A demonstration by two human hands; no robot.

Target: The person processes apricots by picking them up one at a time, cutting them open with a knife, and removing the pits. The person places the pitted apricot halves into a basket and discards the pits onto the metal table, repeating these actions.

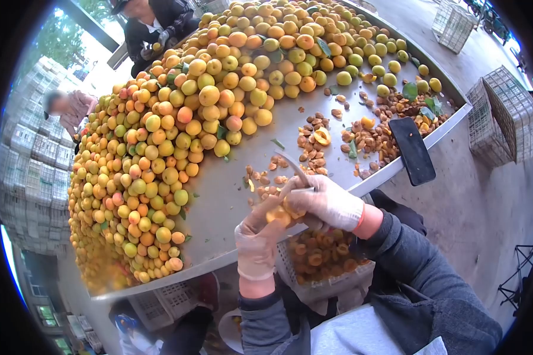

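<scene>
I judge this the cutting step: my white-gloved left hand [257, 236] pinches a cut orange-yellow apricot [278, 216] at the grey metal tabletop's [210, 216] near edge, my white-gloved right hand [330, 205] grips a slim curved knife [297, 169], and parting the flesh seems next.
</scene>
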